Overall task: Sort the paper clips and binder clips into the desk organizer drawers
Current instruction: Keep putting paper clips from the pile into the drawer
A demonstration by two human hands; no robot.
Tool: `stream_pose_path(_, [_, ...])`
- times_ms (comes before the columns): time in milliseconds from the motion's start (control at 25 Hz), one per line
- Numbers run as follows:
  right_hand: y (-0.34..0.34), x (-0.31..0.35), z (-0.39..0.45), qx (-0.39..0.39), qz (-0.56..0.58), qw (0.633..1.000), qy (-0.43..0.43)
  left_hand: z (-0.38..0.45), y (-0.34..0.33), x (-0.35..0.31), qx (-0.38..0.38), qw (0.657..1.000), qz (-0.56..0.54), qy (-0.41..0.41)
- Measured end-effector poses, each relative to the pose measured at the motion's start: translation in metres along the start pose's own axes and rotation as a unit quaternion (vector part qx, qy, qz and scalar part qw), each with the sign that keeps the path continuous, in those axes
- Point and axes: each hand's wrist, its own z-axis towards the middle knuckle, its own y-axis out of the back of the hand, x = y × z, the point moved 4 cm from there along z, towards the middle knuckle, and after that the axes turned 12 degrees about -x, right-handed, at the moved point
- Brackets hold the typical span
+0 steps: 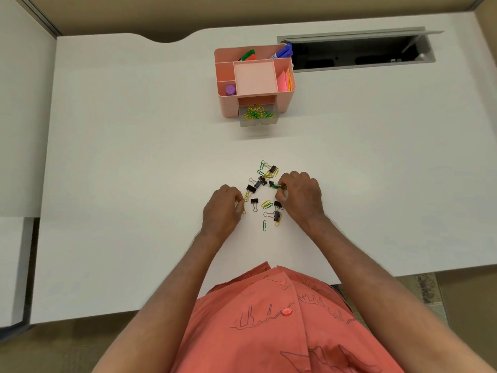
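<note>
The person is standing at the near edge of the white desk (107, 157), working over a loose scatter of clips (265, 195) lying near the middle, toward that edge. The right hand (301, 196) is pinching a small bunch of green paper clips (277, 186) between fingertips and thumb; the left hand (223, 208) is closing on yellow paper clips (245, 197) at the scatter's left side, fingers curled together.

The pink plastic organizer (228, 103) is sitting well back toward the far edge, its clear drawer (256, 122) pulled out and already holding a tangle of yellow and green wire clips.

The paper clips look like thin coated wire, light and slick, likely to snag on one another, so gathering several in a pinch seems sensible. The black binder clips (251, 188) are folded steel with springy wire handles, stiffer and a little heavier; the handles or the boxy body would give the surest hold.
</note>
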Motion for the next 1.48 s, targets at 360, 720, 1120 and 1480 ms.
stream_pose_path(360, [0.005, -0.018, 0.003, 0.042, 0.069, 0.993, -0.091, -0.009, -0.003, 0.002, 0.044, 0.998, 0.019, -0.031])
stream_pose_path(720, [0.008, -0.015, -0.010, 0.017, -0.017, 1.000, -0.020, -0.005, -0.004, -0.004, 0.042, 0.999, 0.024, -0.015])
stream_pose_path(1120, [0.010, -0.007, 0.002, 0.009, -0.051, 0.999, 0.011, -0.008, -0.012, -0.020, 0.061, 0.995, 0.056, -0.063])
stream_pose_path(1480, [0.012, -0.008, 0.011, 0.082, 0.051, 0.993, -0.069, -0.010, -0.001, -0.007, 0.050, 0.998, -0.046, -0.003])
